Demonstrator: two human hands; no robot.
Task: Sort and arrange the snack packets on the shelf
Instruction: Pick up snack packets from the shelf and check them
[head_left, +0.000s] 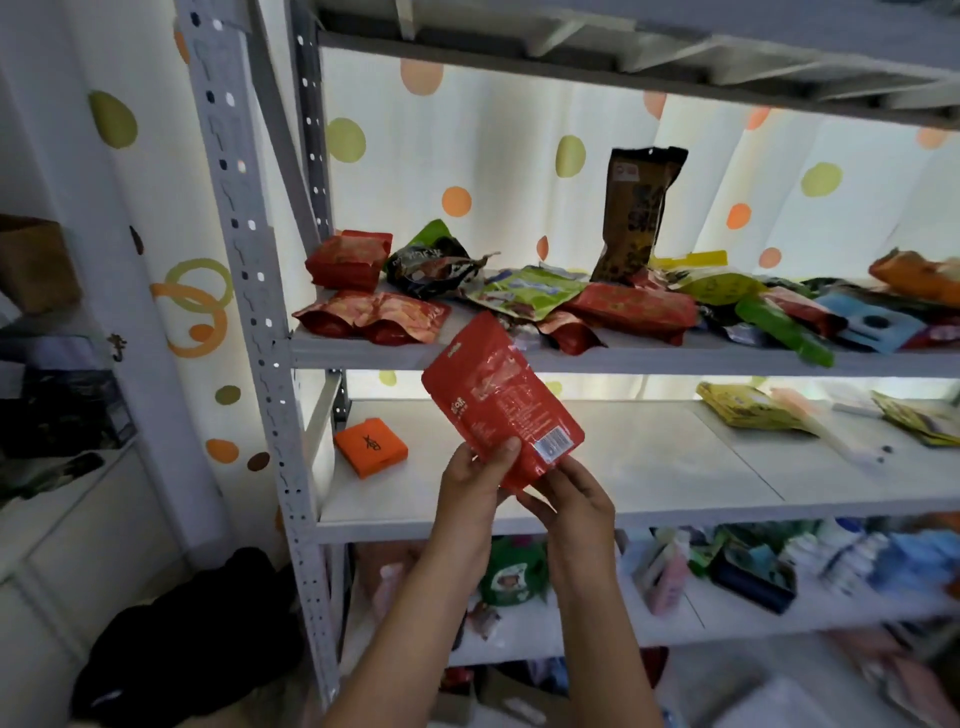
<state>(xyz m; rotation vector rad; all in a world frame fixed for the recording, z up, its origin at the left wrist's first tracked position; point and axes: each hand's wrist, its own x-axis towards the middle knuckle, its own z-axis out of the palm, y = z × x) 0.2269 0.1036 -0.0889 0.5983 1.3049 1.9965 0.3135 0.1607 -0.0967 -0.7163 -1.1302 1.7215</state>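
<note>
Both hands, left hand (475, 480) and right hand (574, 501), pinch a red packet (501, 400) by its bottom edge, before the shelf (623, 356). Risk: slick foil slipping from fingertips.

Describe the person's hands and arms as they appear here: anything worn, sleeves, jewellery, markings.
Both forearms are bare as far as the bottom edge of the picture, with no sleeve in sight. The left hand and the right hand wear no gloves. No watch, bracelet or ring shows on the visible sides, and no markings can be made out. The nails look short and plain.
</note>
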